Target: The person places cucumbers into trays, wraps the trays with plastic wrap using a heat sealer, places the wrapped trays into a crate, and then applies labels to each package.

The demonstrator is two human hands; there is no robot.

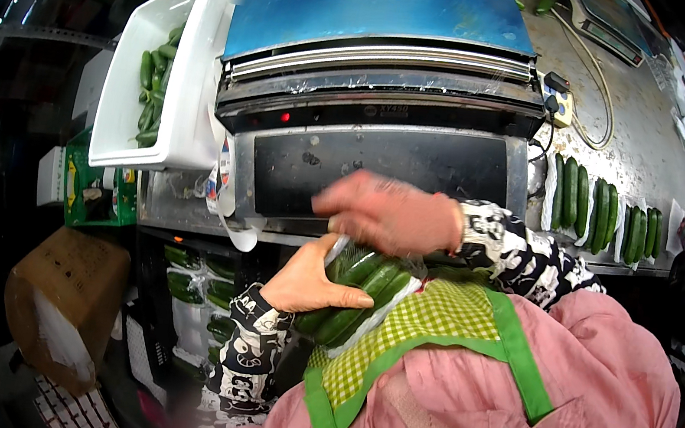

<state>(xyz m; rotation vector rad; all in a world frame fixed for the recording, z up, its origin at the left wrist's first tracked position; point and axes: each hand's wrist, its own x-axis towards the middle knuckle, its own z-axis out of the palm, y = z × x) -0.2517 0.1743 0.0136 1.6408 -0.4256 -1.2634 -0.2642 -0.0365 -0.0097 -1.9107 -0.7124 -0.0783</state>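
Note:
My left hand (303,278) is closed on a pack of cucumbers (366,292), dark green and lying side by side on a white tray. Clear film shines over the upper part of the pack. The pack is tilted, close against my green checked apron (424,317). My right hand (394,217) hovers just above the pack's upper end, smeared by motion. Whether its fingers grip the film cannot be made out. Behind both hands lies the dark plate (383,172) of a film-wrapping machine with a blue top (379,13).
On the left stands a white bin (128,151) with loose cucumbers. Trays of cucumbers (573,194) line the bench at right, near a power strip (560,107) and cable. A cardboard box (64,297) and green crate (104,198) are at lower left. More packs (192,285) sit below the bench.

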